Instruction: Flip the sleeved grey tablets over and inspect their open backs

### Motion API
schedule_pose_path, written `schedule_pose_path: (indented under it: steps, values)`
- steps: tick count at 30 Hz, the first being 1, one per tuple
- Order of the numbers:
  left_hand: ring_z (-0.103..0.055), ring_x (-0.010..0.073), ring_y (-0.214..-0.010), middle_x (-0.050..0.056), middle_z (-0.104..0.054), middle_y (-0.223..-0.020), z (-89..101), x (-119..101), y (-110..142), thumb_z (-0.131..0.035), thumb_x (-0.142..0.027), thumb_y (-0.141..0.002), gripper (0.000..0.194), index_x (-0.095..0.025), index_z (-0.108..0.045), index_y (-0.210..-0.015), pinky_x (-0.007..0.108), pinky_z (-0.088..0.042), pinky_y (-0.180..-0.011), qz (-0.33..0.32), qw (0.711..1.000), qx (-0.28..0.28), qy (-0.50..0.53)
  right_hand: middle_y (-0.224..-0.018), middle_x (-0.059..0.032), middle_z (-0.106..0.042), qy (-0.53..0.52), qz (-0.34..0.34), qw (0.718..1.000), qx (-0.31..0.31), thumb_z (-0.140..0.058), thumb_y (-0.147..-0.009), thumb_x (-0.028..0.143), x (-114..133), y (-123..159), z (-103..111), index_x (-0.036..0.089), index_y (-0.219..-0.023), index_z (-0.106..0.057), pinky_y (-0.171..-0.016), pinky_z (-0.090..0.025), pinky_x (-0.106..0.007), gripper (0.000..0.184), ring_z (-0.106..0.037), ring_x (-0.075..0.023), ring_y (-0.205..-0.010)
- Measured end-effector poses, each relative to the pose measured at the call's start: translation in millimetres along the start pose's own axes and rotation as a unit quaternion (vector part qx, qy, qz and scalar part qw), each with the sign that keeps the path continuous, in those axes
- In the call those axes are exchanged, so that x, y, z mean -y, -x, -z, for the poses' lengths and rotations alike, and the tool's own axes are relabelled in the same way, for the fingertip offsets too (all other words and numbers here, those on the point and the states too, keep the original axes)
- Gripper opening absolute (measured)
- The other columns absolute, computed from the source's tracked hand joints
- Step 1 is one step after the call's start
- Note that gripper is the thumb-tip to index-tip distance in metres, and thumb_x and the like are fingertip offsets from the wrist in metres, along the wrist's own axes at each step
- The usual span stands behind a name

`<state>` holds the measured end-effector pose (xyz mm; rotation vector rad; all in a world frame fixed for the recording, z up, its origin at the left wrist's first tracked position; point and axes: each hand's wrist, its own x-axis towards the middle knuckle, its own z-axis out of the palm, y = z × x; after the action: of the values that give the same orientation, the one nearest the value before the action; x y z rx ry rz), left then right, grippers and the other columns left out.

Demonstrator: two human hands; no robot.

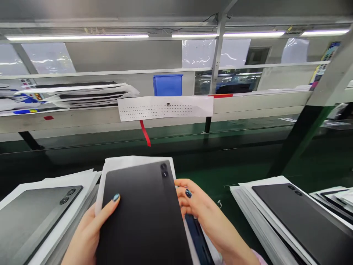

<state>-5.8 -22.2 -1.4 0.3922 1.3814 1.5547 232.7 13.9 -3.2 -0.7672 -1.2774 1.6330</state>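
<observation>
A dark grey tablet (140,213), its back with two camera lenses facing me, is held up at the middle with a white sheet (124,162) behind it. My left hand (91,228) grips its left edge, the thumb lying on the back and the other fingers hidden beneath. My right hand (194,202) is closed at the right edge, with curled fingers touching the side; some fingertips are hidden. Below the right hand a dark blue, narrow object (198,239) shows partly, and I cannot make out its kind.
To the left, a grey tablet (41,217) lies on stacked white sheets. On the right, another dark tablet (300,217) tops a similar stack. A shelf (91,119) runs across behind, bearing a pile of sheets (93,95) and a blue bin (167,85). A slanted post (311,114) stands at right.
</observation>
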Motion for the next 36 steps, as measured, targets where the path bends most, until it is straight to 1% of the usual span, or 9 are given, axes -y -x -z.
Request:
schedule_pose_path:
  steps: [4, 7, 13, 19, 25, 29, 32, 34, 36]
  values:
    - [-0.079, 0.0259, -0.084, 0.007, -0.083, -0.087, -20.7, -16.7, -4.1, -0.058, -0.016, -0.094, 0.031, -0.013, -0.07, -0.123, 0.03, -0.065, -0.076, -0.003, 0.996, 0.015, 0.091, -0.084, 0.0, -0.064, 0.12, -0.03, 0.991, 0.047, -0.077, -0.083, 0.048, -2.7, -11.3, 10.1, 0.018, -0.097, -0.066, -0.065, -0.046, -0.024, 0.035, -0.058, -0.0139, -0.075]
    - [-0.077, 0.0267, -0.095, 0.009, -0.082, -0.098, -21.5, -19.4, -7.7, -0.049, -0.018, -0.1, 0.035, -0.01, -0.064, -0.131, 0.037, -0.061, -0.092, 0.03, 0.989, 0.036, 0.141, -0.074, 0.0016, -0.066, 0.09, -0.064, 0.991, 0.082, -0.082, -0.079, 0.04, -4.6, -17.8, 19.4, 0.017, -0.086, -0.064, -0.054, -0.043, -0.02, 0.03, -0.058, -0.0114, -0.062]
    - [-0.075, 0.0255, -0.103, 0.014, -0.081, -0.104, -24.6, -11.9, -16.6, -0.042, -0.012, -0.102, 0.036, -0.004, -0.062, -0.13, 0.038, -0.052, -0.106, 0.083, 0.968, 0.119, 0.205, -0.083, -0.0004, -0.073, -0.189, -0.032, 0.979, -0.072, -0.084, -0.073, 0.035, -13.3, -27.5, 15.2, 0.021, -0.086, -0.072, -0.067, -0.055, -0.025, 0.023, -0.067, -0.0156, -0.074]
    - [-0.068, 0.0258, -0.119, 0.008, -0.079, -0.116, -26.0, -0.7, -22.3, -0.045, -0.018, -0.103, 0.036, -0.013, -0.061, -0.134, 0.041, -0.044, -0.114, 0.045, 0.974, 0.157, 0.155, -0.109, -0.0033, -0.078, -0.24, -0.052, 0.965, -0.095, -0.084, -0.065, 0.021, -27.4, -31.4, -5.7, 0.025, -0.107, -0.073, -0.091, -0.057, -0.039, 0.044, -0.07, -0.0279, -0.106]
    - [-0.059, 0.0246, -0.131, 0.006, -0.075, -0.125, -21.7, -3.9, -25.0, -0.041, -0.033, -0.104, 0.044, -0.018, -0.054, -0.143, 0.037, -0.039, -0.117, 0.016, 0.972, 0.139, 0.19, -0.116, -0.0027, -0.077, -0.256, -0.043, 0.948, -0.186, -0.081, -0.065, 0.021, -22.1, -36.9, 9.4, 0.027, -0.108, -0.074, -0.098, -0.056, -0.043, 0.044, -0.067, -0.0304, -0.116]
    - [-0.069, 0.0246, -0.116, 0.009, -0.077, -0.12, -17.5, -9.3, -27.9, -0.034, -0.032, -0.106, 0.047, -0.012, -0.05, -0.146, 0.036, -0.052, -0.106, 0.053, 0.971, 0.138, 0.189, -0.123, -0.0016, -0.074, -0.147, 0.057, 0.97, -0.187, -0.08, -0.074, 0.028, -19.7, -36.6, 25.7, 0.031, -0.117, -0.073, -0.107, -0.049, -0.048, 0.044, -0.063, -0.03, -0.122]
    - [-0.076, 0.0254, -0.1, 0.012, -0.079, -0.114, -15.4, -3.7, -31.1, -0.03, -0.032, -0.107, 0.047, -0.009, -0.054, -0.14, 0.036, -0.064, -0.082, 0.039, 0.966, 0.198, 0.163, -0.119, -0.0047, -0.076, 0.06, 0.11, 0.977, -0.171, -0.071, -0.085, 0.031, -24.2, -35.3, 29.7, 0.027, -0.114, -0.077, -0.112, -0.043, -0.053, 0.029, -0.063, -0.0317, -0.121]
    - [-0.077, 0.0253, -0.094, 0.014, -0.08, -0.111, -15.7, 1.2, -32.6, -0.03, -0.032, -0.107, 0.046, -0.007, -0.059, -0.133, 0.035, -0.066, -0.072, 0.038, 0.959, 0.23, 0.16, -0.122, -0.0059, -0.075, 0.225, 0.177, 0.953, -0.096, -0.058, -0.093, 0.023, -27.6, -32.9, 26.9, 0.026, -0.116, -0.077, -0.111, -0.044, -0.053, 0.03, -0.064, -0.031, -0.122]
    - [-0.077, 0.0249, -0.094, 0.014, -0.08, -0.107, -17.6, 3.3, -31.7, -0.031, -0.032, -0.107, 0.046, -0.007, -0.063, -0.128, 0.034, -0.065, -0.074, 0.045, 0.957, 0.228, 0.173, -0.132, -0.0054, -0.071, 0.368, 0.269, 0.89, 0.02, -0.045, -0.095, 0.009, -29.6, -29.0, 20.8, 0.028, -0.125, -0.072, -0.109, -0.047, -0.05, 0.045, -0.062, -0.0278, -0.126]
